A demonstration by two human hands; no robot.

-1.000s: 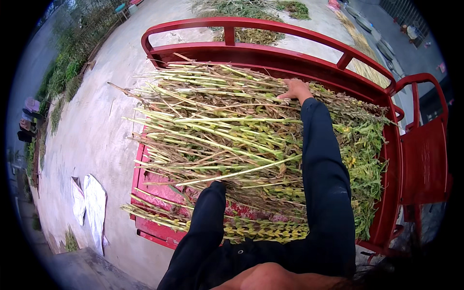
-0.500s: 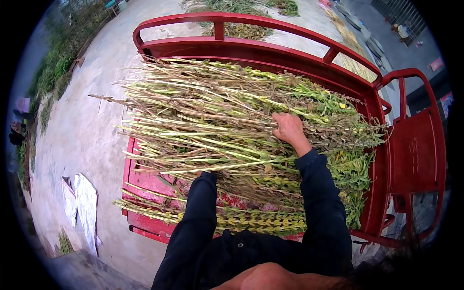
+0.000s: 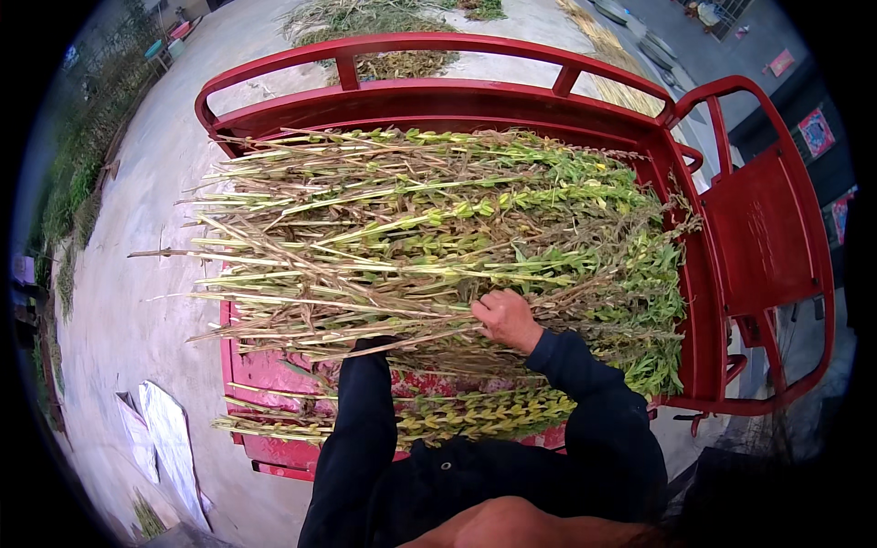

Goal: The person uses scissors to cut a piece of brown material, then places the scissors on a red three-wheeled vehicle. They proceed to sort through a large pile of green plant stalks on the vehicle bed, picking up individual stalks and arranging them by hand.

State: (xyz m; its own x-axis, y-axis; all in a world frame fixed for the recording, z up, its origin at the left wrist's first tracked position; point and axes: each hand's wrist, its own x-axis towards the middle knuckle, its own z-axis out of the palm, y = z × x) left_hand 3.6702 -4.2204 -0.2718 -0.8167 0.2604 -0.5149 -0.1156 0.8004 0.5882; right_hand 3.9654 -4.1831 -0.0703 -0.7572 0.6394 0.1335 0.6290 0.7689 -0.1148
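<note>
Long cut plant stalks (image 3: 365, 219) with green and yellowing pods lie in a thick layer across the red cart bed (image 3: 251, 370). Their bare ends point left, their leafy tops right. My right hand (image 3: 508, 320) is closed, fingers curled round some stalks near the front edge of the pile. The sleeve of my left arm (image 3: 364, 393) reaches under the same edge; my left hand is hidden beneath the stalks, so its fingers do not show. Nearest to me, a separate thin row of stalks (image 3: 457, 416) lies along the bed.
Red side rails (image 3: 438, 43) bound the far side, and a tall red end frame (image 3: 763, 228) stands on the right. On the concrete ground (image 3: 137, 283) at left lie white sacks (image 3: 169, 438). More cut plants (image 3: 365, 23) are spread beyond the cart.
My right hand has come nearer to me, from the middle of the pile to its front edge, bringing stalks along. The view has shifted; my left arm still reaches under the stalks.
</note>
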